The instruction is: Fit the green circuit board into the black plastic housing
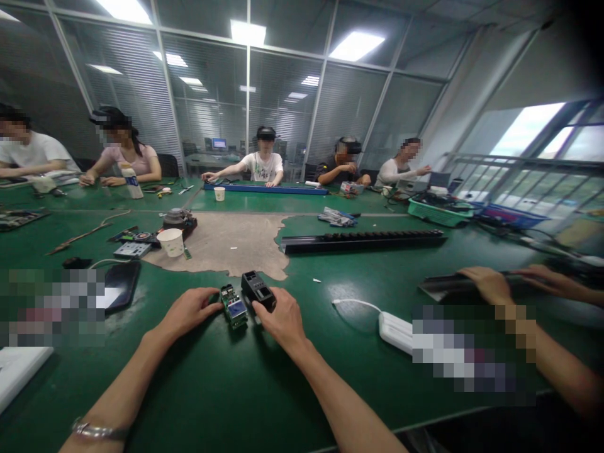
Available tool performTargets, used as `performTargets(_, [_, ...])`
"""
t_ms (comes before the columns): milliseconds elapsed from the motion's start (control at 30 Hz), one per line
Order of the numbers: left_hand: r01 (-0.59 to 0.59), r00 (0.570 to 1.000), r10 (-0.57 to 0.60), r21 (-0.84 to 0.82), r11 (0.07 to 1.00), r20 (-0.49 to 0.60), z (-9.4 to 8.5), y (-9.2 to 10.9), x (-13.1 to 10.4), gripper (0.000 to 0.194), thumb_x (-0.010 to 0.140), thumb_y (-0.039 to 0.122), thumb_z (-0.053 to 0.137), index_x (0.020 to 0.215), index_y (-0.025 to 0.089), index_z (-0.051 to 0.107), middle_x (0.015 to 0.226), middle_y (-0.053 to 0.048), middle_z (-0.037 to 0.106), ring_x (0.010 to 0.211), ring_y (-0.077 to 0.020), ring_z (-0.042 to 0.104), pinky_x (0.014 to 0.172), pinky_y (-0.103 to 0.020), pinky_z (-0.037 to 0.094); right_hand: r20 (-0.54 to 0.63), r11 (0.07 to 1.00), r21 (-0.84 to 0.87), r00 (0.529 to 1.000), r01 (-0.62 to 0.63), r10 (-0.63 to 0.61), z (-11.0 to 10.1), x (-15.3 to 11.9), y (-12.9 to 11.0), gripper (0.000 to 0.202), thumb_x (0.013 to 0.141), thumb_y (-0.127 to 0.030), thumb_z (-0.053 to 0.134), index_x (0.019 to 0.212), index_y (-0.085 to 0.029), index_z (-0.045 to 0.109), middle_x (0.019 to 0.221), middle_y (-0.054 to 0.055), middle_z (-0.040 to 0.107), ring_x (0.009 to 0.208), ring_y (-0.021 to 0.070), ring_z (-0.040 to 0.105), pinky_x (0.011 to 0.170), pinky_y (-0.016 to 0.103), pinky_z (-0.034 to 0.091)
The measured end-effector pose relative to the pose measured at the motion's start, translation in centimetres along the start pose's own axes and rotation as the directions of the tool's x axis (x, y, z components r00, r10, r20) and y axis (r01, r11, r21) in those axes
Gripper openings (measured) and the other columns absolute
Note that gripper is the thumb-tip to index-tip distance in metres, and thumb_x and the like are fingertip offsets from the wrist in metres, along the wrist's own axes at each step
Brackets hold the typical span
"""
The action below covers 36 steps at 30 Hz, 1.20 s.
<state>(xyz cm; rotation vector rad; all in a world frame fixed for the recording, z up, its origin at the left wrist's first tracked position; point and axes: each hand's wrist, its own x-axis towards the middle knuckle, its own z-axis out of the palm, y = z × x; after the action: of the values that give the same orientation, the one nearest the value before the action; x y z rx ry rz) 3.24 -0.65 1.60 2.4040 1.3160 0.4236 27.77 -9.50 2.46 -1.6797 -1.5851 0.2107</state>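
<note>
On the green table (202,390), a small circuit board module (233,307) with a blue part stands before me. My left hand (195,309) is at its left side, fingertips touching or very near its upper edge. Just right of the module is a black plastic housing (257,290) with slots, tilted. My right hand (282,314) grips the housing from the right, thumb on the near side and fingers behind it. The fingers' far sides are hidden.
A paper cup (170,242) and circuit parts (133,249) lie beyond my left hand. A long black rail (363,242) lies ahead right. A white power strip (396,332) is right, near another person's hands (488,284). People sit opposite.
</note>
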Motion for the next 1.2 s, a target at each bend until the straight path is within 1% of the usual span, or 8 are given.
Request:
performTargets(100, [-0.022,1.0,0.023,-0.012,1.0,0.005,-0.2,-0.1,-0.1,0.051,0.086,0.055,0.051,0.122,0.02,0.062,0.083,-0.004,0.067,0.073,-0.0193,0.058,0.064,-0.026,0.037,-0.054,0.988,0.142,0.997,0.054,-0.047,-0.7,-0.2,-1.1,0.027,0.082,-0.036,0.062,0.102,-0.018,0.064,0.091,0.006,0.066,0.079,0.0182,0.062,0.073,0.029,0.048])
performTargets(167, [-0.033,0.999,0.033,-0.023,0.999,0.009,-0.2,-0.1,-0.1,0.049,0.086,0.053,0.052,0.121,0.021,0.063,0.084,-0.004,0.067,0.072,-0.019,0.059,0.064,-0.025,0.037,-0.042,0.967,0.243,0.997,0.072,-0.064,-1.0,-0.5,-2.0,0.03,0.085,-0.039,0.06,0.106,-0.019,0.062,0.089,0.004,0.067,0.072,0.0159,0.061,0.068,0.027,0.048])
performTargets(233, [-0.035,0.999,0.036,-0.028,0.999,0.008,-0.2,-0.1,-0.1,0.048,0.086,0.052,0.053,0.121,0.021,0.063,0.082,-0.004,0.067,0.071,-0.0187,0.058,0.064,-0.025,0.037,-0.007,0.957,0.281,0.997,0.074,-0.075,-1.1,-0.9,-2.7,0.031,0.087,-0.043,0.058,0.106,-0.019,0.062,0.084,0.003,0.067,0.067,0.0148,0.061,0.064,0.026,0.047])
performTargets(400, [-0.054,0.999,0.054,-0.038,0.998,0.0,0.0,-0.4,-0.1,0.045,0.086,0.048,0.055,0.121,0.021,0.063,0.087,-0.005,0.069,0.073,-0.0182,0.059,0.066,-0.024,0.038,0.03,0.984,0.138,0.992,0.114,-0.119,-1.0,-1.4,-4.0,0.026,0.083,-0.043,0.062,0.093,-0.018,0.062,0.08,0.004,0.066,0.071,0.0177,0.062,0.065,0.027,0.046])
performTargets(533, [-0.06,0.998,0.061,-0.042,0.997,0.01,0.0,-0.5,-0.1,0.044,0.085,0.047,0.055,0.121,0.021,0.063,0.087,-0.005,0.069,0.074,-0.0191,0.059,0.065,-0.025,0.038,0.021,0.989,0.05,0.989,0.142,-0.143,-1.0,-1.3,-4.8,0.027,0.082,-0.041,0.063,0.095,-0.018,0.06,0.086,0.006,0.066,0.078,0.0198,0.063,0.071,0.028,0.046])
performTargets(767, [-0.057,0.998,0.058,-0.037,0.998,0.005,-0.2,-0.3,-0.3,0.044,0.085,0.047,0.056,0.119,0.02,0.063,0.085,-0.005,0.068,0.072,-0.0187,0.059,0.065,-0.025,0.038,-0.016,0.986,0.056,0.987,0.16,-0.159,-0.6,-1.0,-6.1,0.028,0.084,-0.041,0.06,0.101,-0.019,0.058,0.09,0.006,0.065,0.084,0.0206,0.063,0.076,0.03,0.047])
performTargets(933, [-0.073,0.997,0.073,-0.032,0.997,-0.003,-0.2,-0.3,-0.4,0.043,0.085,0.045,0.056,0.12,0.021,0.062,0.091,-0.006,0.068,0.077,-0.0199,0.06,0.068,-0.026,0.04,-0.037,0.989,0.045,0.99,0.139,-0.137,-0.1,-0.8,-5.9,0.032,0.085,-0.041,0.059,0.108,-0.019,0.056,0.094,0.007,0.065,0.087,0.0212,0.063,0.078,0.03,0.047])
performTargets(1200, [-0.079,0.997,0.079,-0.021,0.997,0.001,-0.3,-0.2,-0.5,0.043,0.085,0.045,0.056,0.121,0.021,0.062,0.092,-0.006,0.069,0.078,-0.0207,0.06,0.07,-0.027,0.041,0.05,0.991,-0.083,0.993,0.109,-0.105,0.2,-0.8,-5.2,0.032,0.084,-0.043,0.06,0.106,-0.021,0.055,0.094,0.006,0.066,0.088,0.0225,0.064,0.076,0.03,0.045])
